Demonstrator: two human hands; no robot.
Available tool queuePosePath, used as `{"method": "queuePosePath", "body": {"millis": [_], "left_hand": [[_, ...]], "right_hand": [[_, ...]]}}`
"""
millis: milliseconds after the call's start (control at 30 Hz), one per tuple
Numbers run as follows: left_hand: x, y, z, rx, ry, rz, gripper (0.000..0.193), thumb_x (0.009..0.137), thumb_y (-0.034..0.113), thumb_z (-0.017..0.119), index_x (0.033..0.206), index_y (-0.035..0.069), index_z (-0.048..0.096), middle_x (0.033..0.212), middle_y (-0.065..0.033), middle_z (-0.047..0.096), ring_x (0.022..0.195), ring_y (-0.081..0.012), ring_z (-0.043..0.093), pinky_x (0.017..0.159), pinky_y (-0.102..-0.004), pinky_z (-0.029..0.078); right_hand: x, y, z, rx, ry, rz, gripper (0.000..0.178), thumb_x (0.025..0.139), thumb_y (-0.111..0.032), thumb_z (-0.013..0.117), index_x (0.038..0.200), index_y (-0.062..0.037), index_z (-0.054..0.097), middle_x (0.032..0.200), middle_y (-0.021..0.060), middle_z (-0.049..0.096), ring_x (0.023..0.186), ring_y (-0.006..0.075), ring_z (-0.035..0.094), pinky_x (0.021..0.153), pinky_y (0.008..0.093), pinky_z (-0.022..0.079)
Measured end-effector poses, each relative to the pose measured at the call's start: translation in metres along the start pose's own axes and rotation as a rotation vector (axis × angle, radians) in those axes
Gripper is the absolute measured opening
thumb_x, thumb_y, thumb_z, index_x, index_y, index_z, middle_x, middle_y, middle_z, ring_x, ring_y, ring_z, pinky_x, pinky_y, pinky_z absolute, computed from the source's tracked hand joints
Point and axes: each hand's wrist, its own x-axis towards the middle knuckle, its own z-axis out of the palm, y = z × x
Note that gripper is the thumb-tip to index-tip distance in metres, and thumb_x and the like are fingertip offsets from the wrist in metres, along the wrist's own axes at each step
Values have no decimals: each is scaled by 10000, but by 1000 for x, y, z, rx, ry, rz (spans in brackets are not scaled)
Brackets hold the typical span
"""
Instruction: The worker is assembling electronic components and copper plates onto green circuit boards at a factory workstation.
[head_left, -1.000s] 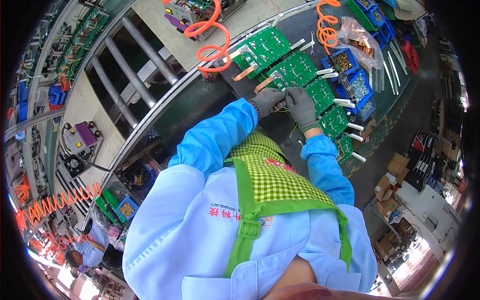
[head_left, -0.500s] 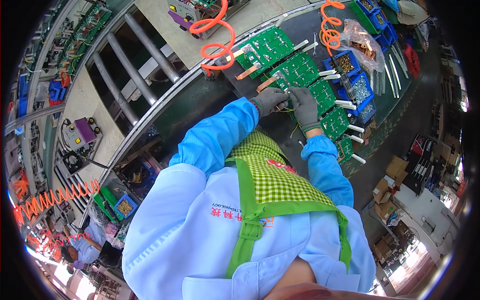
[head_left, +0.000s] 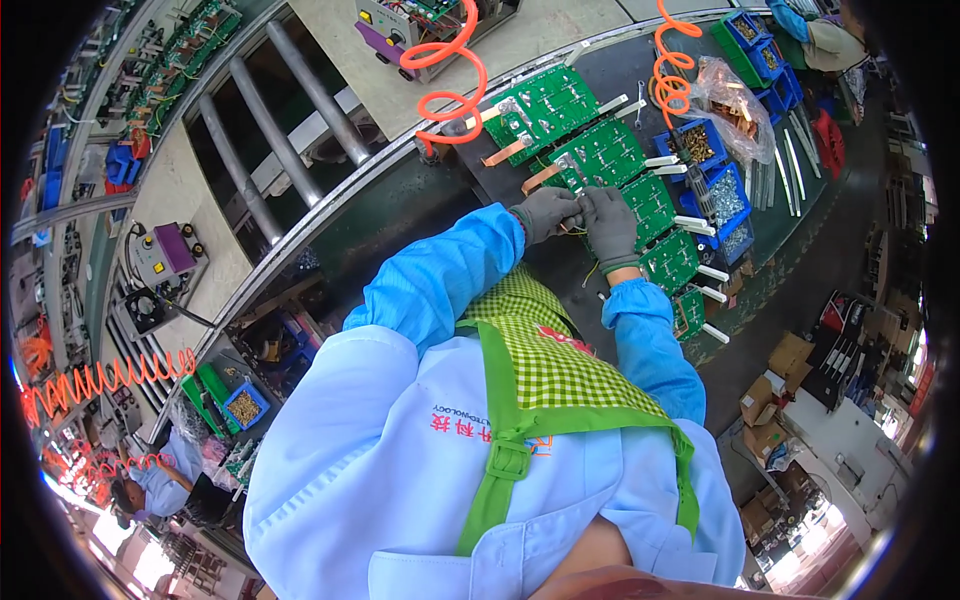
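Both my hands wear grey gloves and meet at the near left edge of a row of green circuit boards. My left hand (head_left: 548, 214) is closed, its fingertips pinched beside those of my right hand (head_left: 610, 228). My right hand is closed too, partly over the third circuit board (head_left: 650, 207). Whatever sits between the fingers is hidden or too small to name. A thin yellow wire (head_left: 590, 273) hangs below them. Just beyond lie the second circuit board (head_left: 612, 146) with a copper strip (head_left: 541, 180), and the farthest circuit board (head_left: 552, 104) with another copper strip (head_left: 503, 154).
White strips (head_left: 664, 162) stick out from the boards' right ends. Blue bins of brass-coloured fasteners (head_left: 698, 143) and silver fasteners (head_left: 727, 195) stand to the right, with a driver tool (head_left: 697, 190) over them. Orange coiled hoses (head_left: 452, 75) hang at the back. Metal rollers (head_left: 318, 90) lie left.
The whole view has shifted slightly, so the bench appears a little lower and further right. Both hands stay together at the same board edge, fingers still closed.
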Motion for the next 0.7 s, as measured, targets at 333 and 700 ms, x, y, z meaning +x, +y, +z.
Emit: {"method": "queuePosePath", "body": {"millis": [333, 700], "left_hand": [[12, -17, 1, -218, 54, -113, 128, 858, 63, 490, 875, 3, 603, 760, -29, 573, 601, -58, 525, 475, -198, 402], [2, 0, 13, -234, 145, -194, 92, 849, 81, 534, 823, 17, 595, 686, -6, 556, 541, -46, 493, 451, -195, 372]], "right_hand": [[3, -13, 3, 110, 127, 87, 174, 836, -243, 615, 947, -112, 638, 918, 119, 588, 826, 307, 601, 695, 381, 492], [2, 5, -3, 190, -12, 65, 193, 808, -237, 651, 911, -76, 630, 891, 131, 591, 818, 295, 595, 697, 374, 485]]}}
